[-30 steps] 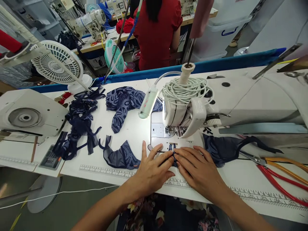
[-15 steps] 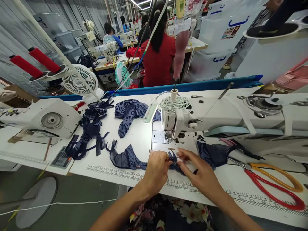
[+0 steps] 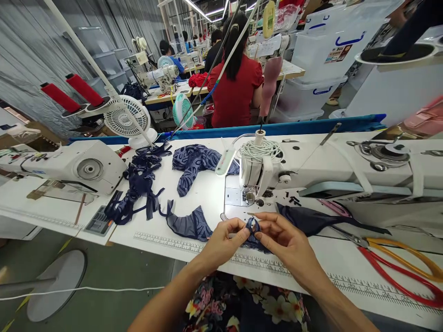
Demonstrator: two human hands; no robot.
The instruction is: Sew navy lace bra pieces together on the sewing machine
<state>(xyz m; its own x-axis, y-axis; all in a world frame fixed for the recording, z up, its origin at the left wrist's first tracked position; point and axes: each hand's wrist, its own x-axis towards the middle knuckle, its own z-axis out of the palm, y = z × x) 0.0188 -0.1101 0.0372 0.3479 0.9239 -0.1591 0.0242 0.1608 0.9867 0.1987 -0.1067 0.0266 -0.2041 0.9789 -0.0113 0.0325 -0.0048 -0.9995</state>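
A navy patterned garment piece (image 3: pixel 187 225) with sheer panels lies along the front of the table, its middle gathered between my hands. My left hand (image 3: pixel 224 240) pinches a small fold of it between thumb and fingers. On the other side, my right hand (image 3: pixel 289 236) pinches the same raised bit, which forms a small loop. Both hands are just in front of the presser foot of the sewing machine (image 3: pixel 248 197). A darker part of navy fabric (image 3: pixel 308 219) stretches to the right behind my right hand; whether it joins the held piece is hidden.
Large scissors (image 3: pixel 401 258) with orange and red handles lie at right. Tangled navy straps (image 3: pixel 140 184) and a folded patterned piece (image 3: pixel 194 163) rest to the left. A printed ruler (image 3: pixel 166 246) runs along the table edge. A person in red (image 3: pixel 233 99) sits beyond the blue-edged table.
My left hand has turned from a closed grip to a fingertip pinch, and the held fabric now stands up as a loop. The right-hand fabric has shifted; the view has swung slightly.
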